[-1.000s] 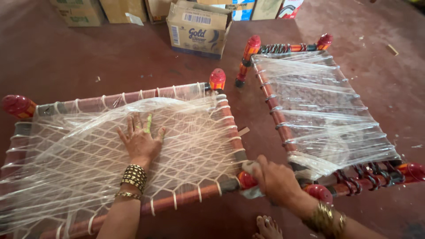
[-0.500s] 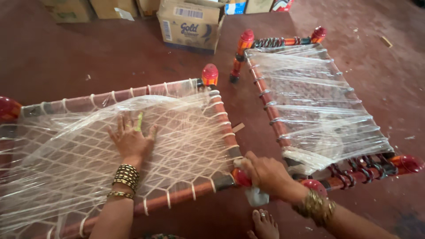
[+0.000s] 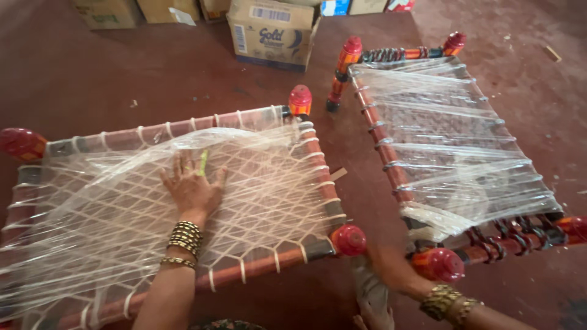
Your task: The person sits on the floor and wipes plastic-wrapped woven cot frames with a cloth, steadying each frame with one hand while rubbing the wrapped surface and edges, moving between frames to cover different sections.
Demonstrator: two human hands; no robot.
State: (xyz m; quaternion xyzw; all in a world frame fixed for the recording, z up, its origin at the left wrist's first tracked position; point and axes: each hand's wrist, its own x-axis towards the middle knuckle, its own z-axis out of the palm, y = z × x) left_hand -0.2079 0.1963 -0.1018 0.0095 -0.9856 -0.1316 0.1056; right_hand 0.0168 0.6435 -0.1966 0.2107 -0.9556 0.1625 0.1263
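Pressing flat with fingers spread, the left hand (image 3: 192,189) rests on the plastic-wrapped woven stool (image 3: 171,201), holding nothing. Further right, the right hand (image 3: 391,269) reaches low by the stool's near-right red knob (image 3: 348,239), blurred, so its grip cannot be told; a second wrapped stool (image 3: 452,146) stands beside it.

floor (image 3: 122,67): dark red | two woven stools (image 3: 183,201) (image 3: 452,153) | cardboard boxes (image 3: 269,33)

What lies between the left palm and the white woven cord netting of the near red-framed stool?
A sheet of clear plastic wrap covers the white cord netting, and the left hand presses flat on top of it. The right hand is low between the near stool and the second wrapped stool; what it holds is blurred.
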